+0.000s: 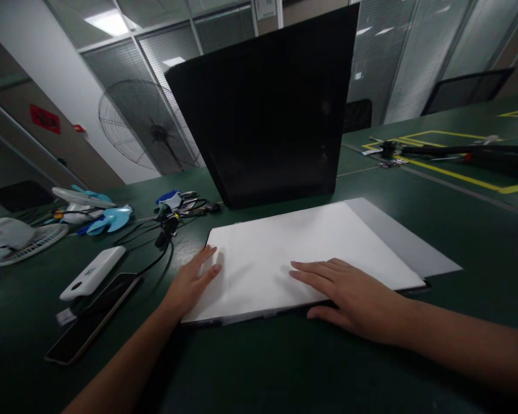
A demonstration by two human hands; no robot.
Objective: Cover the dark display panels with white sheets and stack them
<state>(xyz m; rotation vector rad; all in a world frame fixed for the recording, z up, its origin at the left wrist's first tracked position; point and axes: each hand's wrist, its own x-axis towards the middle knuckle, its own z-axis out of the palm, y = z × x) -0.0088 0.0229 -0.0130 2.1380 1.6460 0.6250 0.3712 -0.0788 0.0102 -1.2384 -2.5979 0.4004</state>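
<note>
A flat white sheet [293, 247] lies on the dark green table [285, 368], on top of a thin dark board whose edge shows along the front. My left hand [192, 282] rests flat on the sheet's left edge, fingers stretched out. My right hand [349, 293] lies flat on the sheet's near right part, fingers extended and thumb at the front edge. Neither hand holds anything. Behind the sheet a large black panel [271, 109] stands upright and tilted.
To the left lie a black phone [95, 316], a white power bank [92, 273], tangled black cables [168, 230], blue fan blades [112, 218] and a white fan grille [21, 241]. A pedestal fan [142, 126] stands behind. Yellow tape lines [457, 175] and dark tools lie at far right.
</note>
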